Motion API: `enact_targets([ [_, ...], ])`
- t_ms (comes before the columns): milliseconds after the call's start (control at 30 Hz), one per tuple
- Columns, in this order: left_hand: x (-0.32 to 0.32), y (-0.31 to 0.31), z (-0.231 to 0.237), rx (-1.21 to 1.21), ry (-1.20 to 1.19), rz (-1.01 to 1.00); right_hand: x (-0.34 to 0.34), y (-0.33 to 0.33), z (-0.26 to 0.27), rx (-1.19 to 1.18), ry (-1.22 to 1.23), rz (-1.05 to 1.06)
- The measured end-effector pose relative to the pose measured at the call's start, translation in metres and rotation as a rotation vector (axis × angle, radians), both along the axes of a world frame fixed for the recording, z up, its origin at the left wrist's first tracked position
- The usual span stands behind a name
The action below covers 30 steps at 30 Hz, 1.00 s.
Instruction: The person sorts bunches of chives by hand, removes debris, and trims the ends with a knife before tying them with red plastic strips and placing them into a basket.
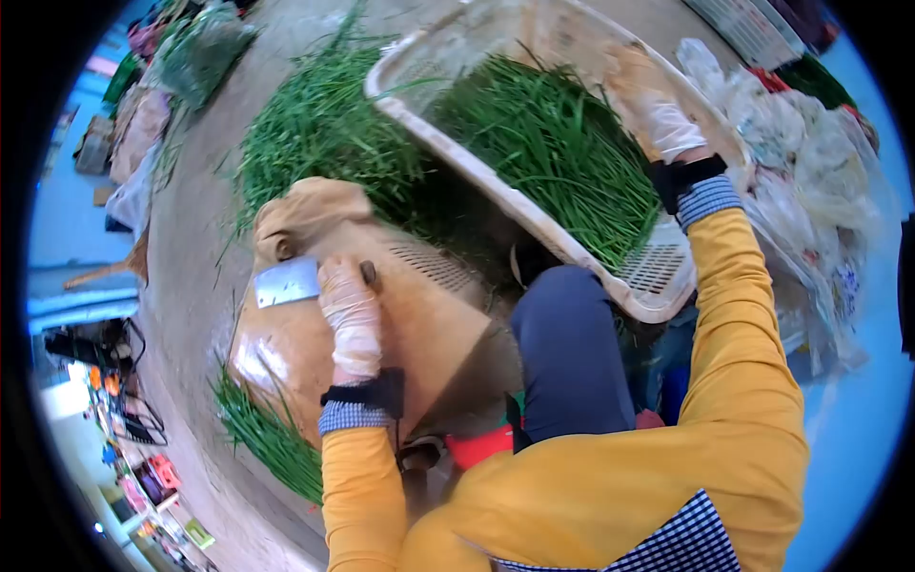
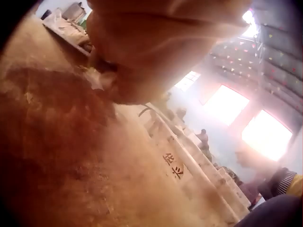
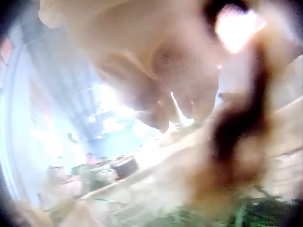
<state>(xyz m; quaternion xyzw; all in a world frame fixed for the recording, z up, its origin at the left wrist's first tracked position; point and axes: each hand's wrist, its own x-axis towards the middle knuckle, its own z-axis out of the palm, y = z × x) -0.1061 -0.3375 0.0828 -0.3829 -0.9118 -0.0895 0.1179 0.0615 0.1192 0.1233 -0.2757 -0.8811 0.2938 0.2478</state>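
In the head view my gloved left hand point(image 1: 348, 310) grips a cleaver whose broad metal blade point(image 1: 288, 282) points left. The handle's dark end point(image 1: 368, 273) sticks out on the other side of the hand. Under it lies a worn wooden board point(image 1: 419, 334), its brown surface point(image 2: 71, 156) filling much of the left wrist view. My gloved right hand point(image 1: 639, 81), blurred, hangs over the far right side of a whitish plastic crate point(image 1: 515, 205). Its fingers point(image 3: 203, 99) point downward, loosely bent, with no item showing between them. Long green leafy stalks point(image 1: 543, 143) fill the crate's middle.
A heap of cut greens point(image 1: 324, 124) lies on the floor beyond the board. More long stalks point(image 1: 267, 429) lie at its left. Plastic bags point(image 1: 801, 181) pile up right of the crate. A stuffed green bag point(image 1: 200, 57) stands far left. My knee point(image 1: 572, 353) sits between board and crate.
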Motion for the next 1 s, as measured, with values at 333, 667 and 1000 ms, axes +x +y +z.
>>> enact_targets([
  [333, 0.002, -0.02, 0.037, -0.073, -0.038, -0.115, 0.106, 0.013, -0.205, -0.321, -1.067, -0.176],
  [667, 0.014, 0.006, 0.038, -0.099, -0.075, -0.233, 0.077, -0.072, -0.242, -0.247, -1.117, -0.13],
  [1000, 0.032, 0.011, 0.03, -0.122, -0.119, -0.268, 0.1, -0.069, -0.299, -0.169, -1.102, 0.108],
])
